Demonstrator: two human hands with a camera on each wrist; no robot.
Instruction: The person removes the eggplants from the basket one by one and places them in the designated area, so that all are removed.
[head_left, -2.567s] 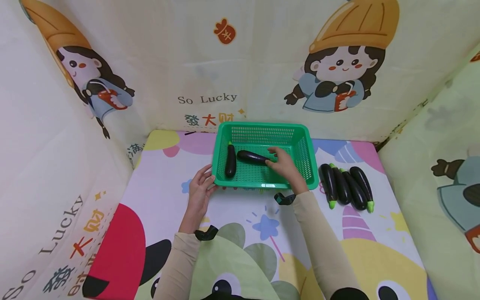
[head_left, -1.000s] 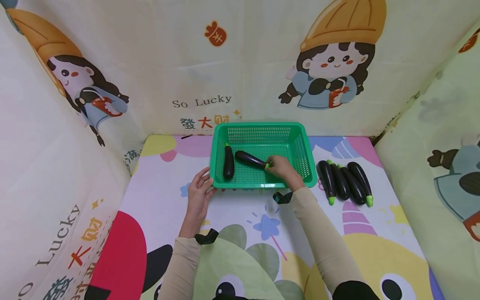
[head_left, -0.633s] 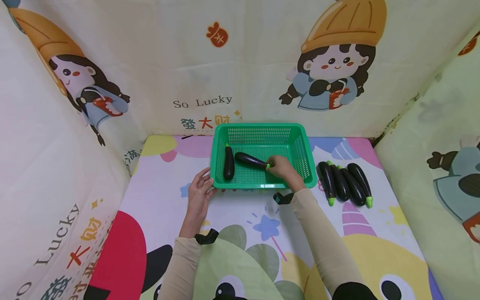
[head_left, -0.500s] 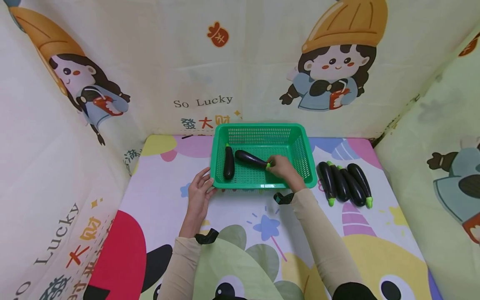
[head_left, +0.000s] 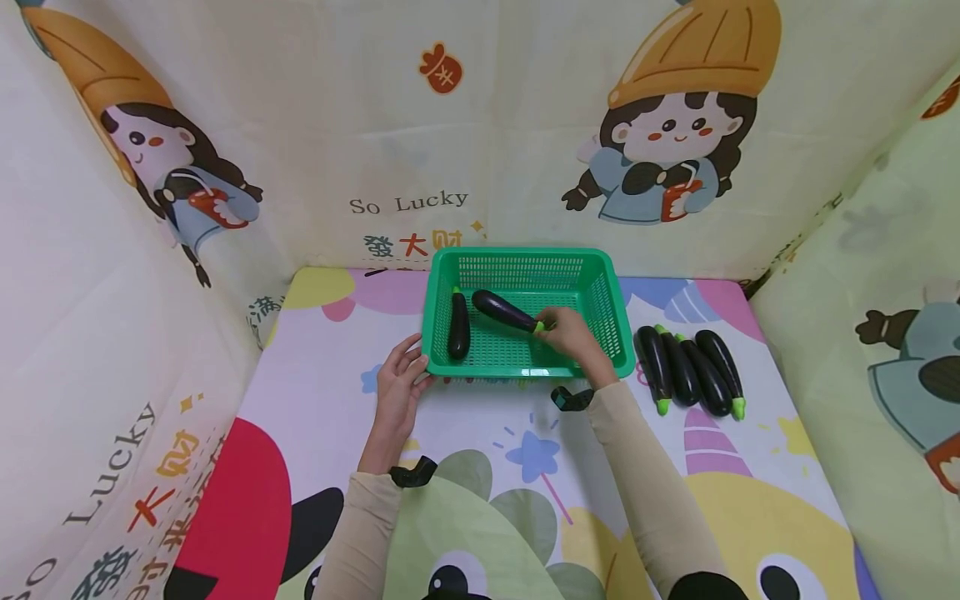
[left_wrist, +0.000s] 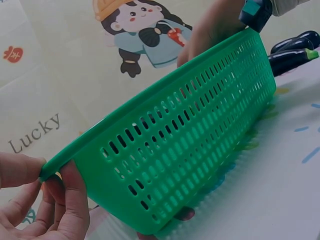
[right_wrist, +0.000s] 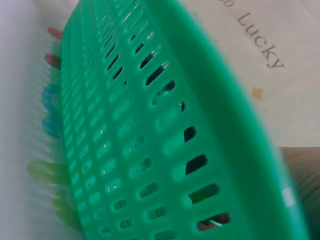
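Observation:
A green perforated plastic basket (head_left: 525, 372) stands on the table near the back wall. At its front left corner my left hand (head_left: 397, 387) pinches the rim; in the left wrist view the thumb (left_wrist: 22, 169) lies over the rim with fingers below. Inside the basket my right hand (head_left: 570, 335) grips the green stem end of a dark purple eggplant (head_left: 504, 310), its rounded end pointing left and tilted up. A second eggplant (head_left: 459, 327) lies lengthwise along the left side. The basket wall (right_wrist: 150, 125) hides most of the right hand in the right wrist view.
Several eggplants (head_left: 686, 367) lie side by side on the table, just right of the basket. A cartoon-printed cloth (head_left: 337, 442) covers the table. Printed fabric walls (head_left: 525, 125) rise behind it and on both sides.
My right hand was spread over the eggplant at first, then closed on its stem end. Just now the eggplant's rounded end has risen slightly. My left hand stays at the basket corner.

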